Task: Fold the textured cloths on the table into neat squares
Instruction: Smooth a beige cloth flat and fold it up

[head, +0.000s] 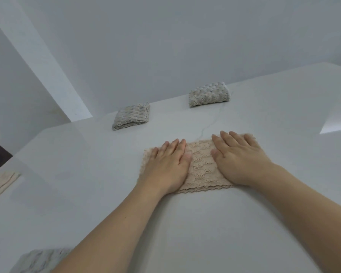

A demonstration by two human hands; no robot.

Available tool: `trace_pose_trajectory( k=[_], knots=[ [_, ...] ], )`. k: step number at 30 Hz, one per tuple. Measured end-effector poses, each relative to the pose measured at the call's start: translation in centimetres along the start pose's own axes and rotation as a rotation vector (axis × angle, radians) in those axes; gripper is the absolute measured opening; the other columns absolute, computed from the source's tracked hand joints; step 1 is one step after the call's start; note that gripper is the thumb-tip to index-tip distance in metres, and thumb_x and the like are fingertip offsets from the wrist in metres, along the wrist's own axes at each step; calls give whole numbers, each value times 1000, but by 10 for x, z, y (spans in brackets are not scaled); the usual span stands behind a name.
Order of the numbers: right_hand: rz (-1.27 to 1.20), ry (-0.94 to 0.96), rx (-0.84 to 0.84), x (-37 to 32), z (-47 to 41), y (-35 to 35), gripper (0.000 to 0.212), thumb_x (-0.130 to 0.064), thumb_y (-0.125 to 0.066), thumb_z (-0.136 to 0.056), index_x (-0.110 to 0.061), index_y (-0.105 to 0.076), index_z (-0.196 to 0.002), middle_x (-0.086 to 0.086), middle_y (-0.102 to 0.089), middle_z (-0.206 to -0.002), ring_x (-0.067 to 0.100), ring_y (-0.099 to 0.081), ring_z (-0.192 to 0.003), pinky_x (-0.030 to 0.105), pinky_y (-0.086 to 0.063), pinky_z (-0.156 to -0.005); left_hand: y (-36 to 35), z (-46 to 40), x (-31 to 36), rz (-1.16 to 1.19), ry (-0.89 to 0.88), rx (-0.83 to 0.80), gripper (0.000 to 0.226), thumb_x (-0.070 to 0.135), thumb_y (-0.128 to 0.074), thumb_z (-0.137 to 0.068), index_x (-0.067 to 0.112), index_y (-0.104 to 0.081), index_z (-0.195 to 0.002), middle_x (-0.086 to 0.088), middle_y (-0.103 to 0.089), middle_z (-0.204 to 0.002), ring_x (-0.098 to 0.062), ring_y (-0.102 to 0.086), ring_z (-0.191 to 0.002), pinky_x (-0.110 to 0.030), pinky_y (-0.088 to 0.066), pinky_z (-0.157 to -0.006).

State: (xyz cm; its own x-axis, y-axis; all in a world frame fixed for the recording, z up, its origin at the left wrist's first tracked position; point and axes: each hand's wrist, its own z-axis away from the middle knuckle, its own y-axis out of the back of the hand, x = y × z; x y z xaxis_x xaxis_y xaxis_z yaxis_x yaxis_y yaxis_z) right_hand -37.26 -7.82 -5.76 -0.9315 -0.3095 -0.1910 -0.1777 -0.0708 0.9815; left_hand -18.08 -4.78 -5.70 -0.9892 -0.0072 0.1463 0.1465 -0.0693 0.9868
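Pale counter (244,223) against a bare wall; beige cloth (202,164) lies mid-counter, left hand (168,164) and right hand (238,160) pressing flat, grip released; soft, limp, likely best pinched at corners.

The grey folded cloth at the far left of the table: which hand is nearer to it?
Left. The left hand lies just below the grey folded cloth; the right hand lies farther right. Both press the beige cloth.
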Motion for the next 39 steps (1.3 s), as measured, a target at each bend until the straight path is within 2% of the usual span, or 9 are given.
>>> trace_pose_trajectory(
  k=[5, 13, 16, 18, 25, 31, 33, 36, 39],
  knots=[
    [-12, -44, -20, 9, 1, 3, 56, -43, -7, -101, -27, -1, -155, -5, 4, -163, 16, 6, -149, 47, 3, -120, 3, 1, -7, -8, 52, -8, 57, 49, -12, -103, 34, -2, -157, 14, 0, -165, -10, 3, -151, -38, 5, -122],
    [63, 74, 4, 8, -14, 12, 56, -41, -11, -102, -25, -6, -155, -1, 3, -163, 19, 10, -149, 47, 10, -119, 4, 18, 11, -16, 151, 35, 58, 43, -12, -104, 23, -4, -158, 6, -3, -166, -17, 2, -152, -41, 5, -122],
    [89, 177, 76, -9, -15, 16, 53, -38, -13, -103, -27, -10, -155, -1, 5, -163, 20, 10, -149, 48, 9, -119, 8, 15, 18, -11, 99, 162, 56, 40, -14, -105, 20, -12, -158, 4, -11, -165, -20, -3, -152, -41, 2, -123],
    [5, 205, 11, -16, -15, 11, 52, -41, -14, -103, -34, -10, -154, -4, 3, -163, 19, 8, -149, 47, 8, -119, 6, 11, 22, 26, 52, 134, 55, 42, -15, -106, 23, -15, -157, 5, -12, -165, -19, -5, -152, -42, -1, -123],
    [8, 76, -38, 6, -12, 6, 54, -44, -9, -101, -34, -3, -154, -6, 2, -163, 16, 6, -149, 46, 5, -120, -4, 17, 3, 21, 100, 58, 57, 46, -10, -104, 27, -5, -158, 10, -2, -165, -10, 5, -151, -37, 5, -122],
    [46, -117, -10, 19, -12, 11, 58, -41, -8, -101, -22, -4, -155, -1, 6, -163, 23, 8, -149, 49, 9, -119, 7, 27, -14, -10, 199, -13, 60, 46, -10, -104, 23, -2, -158, 6, 2, -166, -13, 7, -151, -41, 7, -122],
    [95, -90, 68, 11, -11, 15, 59, -38, -10, -101, -17, -8, -155, 1, 6, -163, 23, 10, -149, 48, 10, -118, 13, 20, -6, -27, 208, 16, 60, 43, -12, -104, 19, -7, -158, 2, -2, -166, -16, 5, -152, -42, 8, -122],
    [48, 35, 99, -11, -4, 10, 57, -36, -14, -101, -18, -9, -155, 1, 3, -163, 23, 7, -149, 48, 7, -119, 9, 14, 21, 16, 127, 197, 55, 36, -20, -104, 12, -23, -154, -4, -21, -162, -21, -11, -150, -45, -3, -123],
    [-7, 84, 45, -12, 0, -3, 56, -39, -14, -102, -25, -8, -155, -1, -2, -163, 20, 1, -149, 46, 2, -120, -10, 20, 42, -5, 76, 164, 57, 38, -18, -105, 13, -17, -156, -3, -15, -164, -20, -7, -151, -43, -3, -123]
  ],
)
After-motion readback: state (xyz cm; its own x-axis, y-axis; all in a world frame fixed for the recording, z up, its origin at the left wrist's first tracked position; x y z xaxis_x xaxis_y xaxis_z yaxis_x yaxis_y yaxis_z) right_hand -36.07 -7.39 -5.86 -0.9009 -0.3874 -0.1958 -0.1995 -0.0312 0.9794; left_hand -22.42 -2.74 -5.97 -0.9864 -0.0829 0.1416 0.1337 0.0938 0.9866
